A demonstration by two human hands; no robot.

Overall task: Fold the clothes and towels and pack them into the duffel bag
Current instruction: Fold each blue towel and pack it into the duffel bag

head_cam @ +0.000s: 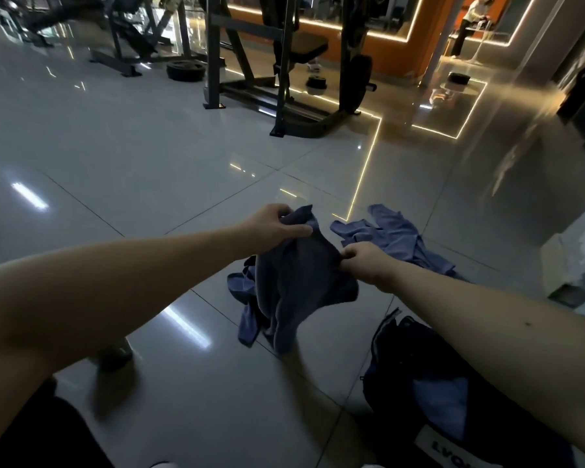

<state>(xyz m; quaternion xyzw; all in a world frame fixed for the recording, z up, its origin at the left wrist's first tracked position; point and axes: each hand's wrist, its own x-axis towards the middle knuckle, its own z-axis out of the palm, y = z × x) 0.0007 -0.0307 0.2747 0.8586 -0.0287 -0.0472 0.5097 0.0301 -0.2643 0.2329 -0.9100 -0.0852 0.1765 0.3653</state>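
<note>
Towel (301, 278), dark blue, hangs at frame centre, held up off the floor (149, 157) by its upper edge. Left hand (276, 228) pinches one bunched corner, thumb over the cloth. Right hand (360, 261) pinches the edge lower and to the right, fingers curled tight. Hands sit close together, so the cloth sags in folds rather than spreading flat (judgement: this grip is for finding corners, not yet for folding). Lower hem either brushes the tiles or hangs just above them; cannot tell which.

Lighter blue shirt (399, 238) lies crumpled on the floor right of centre, just behind the right hand, untouched. More light blue cloth (245, 322) shows under and left of the towel. Separate piece or part of the shirt: cannot tell.

Bag (395, 359), black, sits at lower right beneath the right forearm, zip open, mouth up. It is near the hands, presumably so each folded piece drops straight in. Blue fabric (443, 400) lies inside.

Step judged: opening the towel out ahead of the first fold. Task partly done: something packed, at least two pieces out. Next move calls for sliding the hands apart along the edge to tension it. Risks: hem dragging on the floor, a lopsided fold.

Background, upper frame: weight rack (284, 79), plate (185, 69).
</note>
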